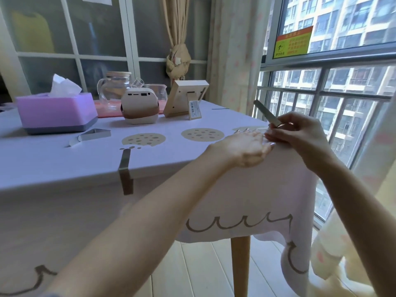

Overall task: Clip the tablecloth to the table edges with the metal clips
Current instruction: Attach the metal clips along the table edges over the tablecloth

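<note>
Corner step: right hand [300,133] pinches metal clip [265,113], left hand [246,146] flat, fingers straight, on tablecloth [64,163]; next, slide clip over right edge

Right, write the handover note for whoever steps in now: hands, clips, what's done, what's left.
Left hand: open, fingers straight, resting on the tablecloth at the table's right corner.
Right hand: pinches the held clip, tilted up above that corner, not yet on the edge.
Done: the fitted clip sits over the near edge.
The spare clip lies loose on the tabletop by the tissue box.
Left: probably push the held clip on, then place the spare.
</note>
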Demonstrator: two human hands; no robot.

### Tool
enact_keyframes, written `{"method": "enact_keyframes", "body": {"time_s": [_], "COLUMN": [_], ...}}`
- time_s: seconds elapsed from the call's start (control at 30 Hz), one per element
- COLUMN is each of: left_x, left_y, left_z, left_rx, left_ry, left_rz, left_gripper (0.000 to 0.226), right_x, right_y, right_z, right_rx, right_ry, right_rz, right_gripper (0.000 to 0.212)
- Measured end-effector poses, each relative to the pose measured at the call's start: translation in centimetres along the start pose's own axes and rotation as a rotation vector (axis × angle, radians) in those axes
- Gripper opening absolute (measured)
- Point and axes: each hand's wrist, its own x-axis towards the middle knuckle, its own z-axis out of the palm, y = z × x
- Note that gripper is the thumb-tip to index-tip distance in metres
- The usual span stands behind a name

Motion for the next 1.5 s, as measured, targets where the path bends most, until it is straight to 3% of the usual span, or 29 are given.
{"method": "enact_keyframes", "body": {"time_s": [0.1, 0.23, 0.4, 0.47, 0.63, 0.77, 1.0, 1.17, 1.37, 1.5], "left_x": [1.0, 1.0, 1.3, 1.2, 1.1, 0.9, 1.1, 1.3, 1.3, 1.3], "left_y": [0.6, 0.5, 0.3, 0.3, 0.3, 0.4, 0.4, 0.3, 0.3, 0.3], "left_z": [0.1, 0.2, 0.3, 0.3, 0.3, 0.2, 0.2, 0.2, 0.2, 0.2], "left_rx": [0.018, 0.087, 0.105, 0.108, 0.081, -0.037, -0.156, -0.113, -0.104, -0.114], "left_ry": [0.021, 0.006, 0.000, -0.001, 0.003, 0.060, 0.110, 0.118, 0.098, 0.102], "left_rz": [0.007, 0.028, 0.039, 0.043, 0.045, 0.043, 0.170, 0.183, 0.177, 0.182], "left_gripper": [0.057, 0.058, 0.058, 0.058, 0.057, 0.054, 0.043, 0.041, 0.041, 0.040], "right_x": [-0.4, -1.1, -2.0, -2.4, -3.2, -3.5, -4.5, -5.9, -6.5, -6.4], "right_y": [0.1, 0.8, 1.0, 1.3, 2.5, 3.8, 4.6, 5.6, 7.0, 7.7], "right_z": [-0.5, -1.5, -3.3, -3.9, -4.0, -3.5, -2.8, -2.4, -1.6, -1.8], "right_rx": [0.128, 0.065, 0.142, 0.231, 0.598, 0.670, 0.547, 0.597, 0.089, -0.385], "right_ry": [0.069, 0.193, 0.253, 0.219, -0.082, -0.223, -0.132, -0.069, 0.236, 0.392], "right_rz": [-0.022, -0.164, -0.232, -0.202, -0.071, -0.031, -0.054, -0.108, -0.362, -0.568], "right_gripper": [0.013, 0.007, 0.016, 0.017, 0.020, 0.031, 0.035, 0.016, 0.037, 0.027]}}
